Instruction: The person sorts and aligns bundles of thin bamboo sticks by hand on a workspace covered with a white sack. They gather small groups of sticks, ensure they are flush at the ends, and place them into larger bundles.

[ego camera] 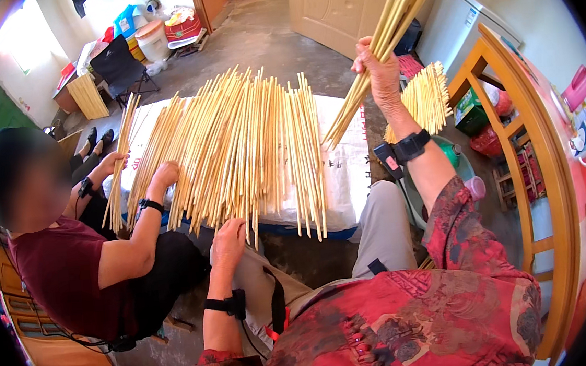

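Note:
Raised above the right side of the low table, my right hand (380, 70) grips a bundle of long, thin pale sticks (397, 12) that slants up and to the right. My left hand (229, 242) has its fingers curled at the near ends of a wide layer of similar sticks (238, 146); whether it pinches one is unclear. The layer lies lengthwise away from me on a white woven sheet (347, 178) bearing printed writing. A narrower group of sticks (305, 156) lies at its right, with a gap between.
At left, a seated person (67, 262) holds a small bundle of sticks (121, 165) in one hand. More sticks (423, 98) are stacked beyond the table's right end. A basin (459, 162) stands by my right knee, near a wooden-framed table (524, 165). A folding chair (121, 67) is at back left.

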Available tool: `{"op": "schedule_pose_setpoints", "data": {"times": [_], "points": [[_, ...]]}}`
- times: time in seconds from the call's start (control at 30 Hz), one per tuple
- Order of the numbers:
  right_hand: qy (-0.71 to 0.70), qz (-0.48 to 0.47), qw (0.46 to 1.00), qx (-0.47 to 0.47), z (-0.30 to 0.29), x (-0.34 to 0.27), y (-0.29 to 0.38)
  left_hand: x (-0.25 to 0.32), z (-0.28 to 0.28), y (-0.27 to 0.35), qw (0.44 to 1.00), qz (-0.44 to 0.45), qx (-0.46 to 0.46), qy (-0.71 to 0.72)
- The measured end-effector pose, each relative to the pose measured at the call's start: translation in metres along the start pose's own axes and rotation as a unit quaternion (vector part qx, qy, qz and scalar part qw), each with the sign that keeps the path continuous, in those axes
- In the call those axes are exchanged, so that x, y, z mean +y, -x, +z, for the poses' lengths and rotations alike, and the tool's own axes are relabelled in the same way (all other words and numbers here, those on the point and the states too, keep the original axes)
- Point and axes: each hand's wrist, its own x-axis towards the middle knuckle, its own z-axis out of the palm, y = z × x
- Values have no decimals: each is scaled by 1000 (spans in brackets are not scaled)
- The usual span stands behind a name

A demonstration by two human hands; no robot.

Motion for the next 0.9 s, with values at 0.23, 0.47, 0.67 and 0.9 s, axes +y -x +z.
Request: {"op": "schedule_pose_setpoints", "data": {"times": [0.23,0.47,0.67,0.9], "points": [[31,28,999,31,-3,46,11,-2,-4,-6,999,-13,37,31],[30,66,996,51,-15,93,35,2,-5,-9,1000,-19,7,20],[-34,9,997,65,-15,43,21,-4,-4,-9,999,-42,-17,4],[-248,282,915,150,-70,40,58,31,18,-27,970,-64,-118,200]]}}
